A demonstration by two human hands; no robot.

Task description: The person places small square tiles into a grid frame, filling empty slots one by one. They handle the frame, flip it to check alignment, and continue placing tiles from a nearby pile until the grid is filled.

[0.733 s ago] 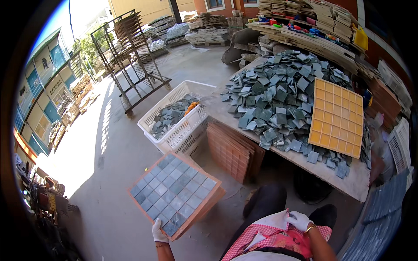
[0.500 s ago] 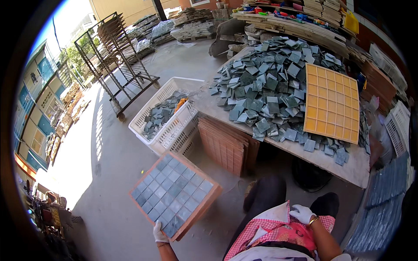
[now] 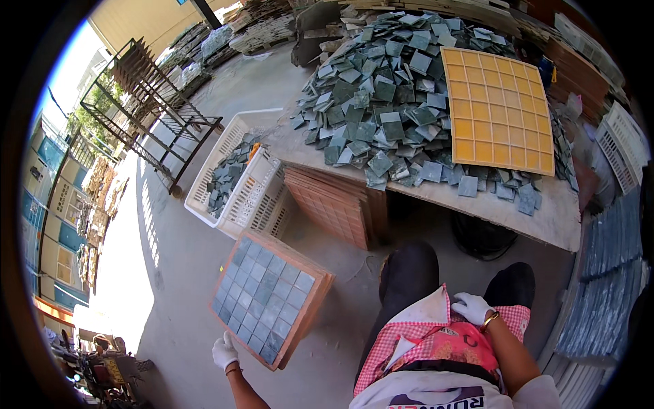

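Left grip (image 3: 224,352) clenched on tile tray's (image 3: 271,298) lower corner, right grip (image 3: 471,308) released, flat on apron (image 3: 436,337)

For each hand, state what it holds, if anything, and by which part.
The left hand grips the tile-filled tray at its lower corner. The right hand holds nothing; it rests on the pink apron.

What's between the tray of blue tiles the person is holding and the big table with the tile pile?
In the head view, a white plastic basket of loose tiles and a stack of brown trays leaning under the table sit between it and the tile tray.
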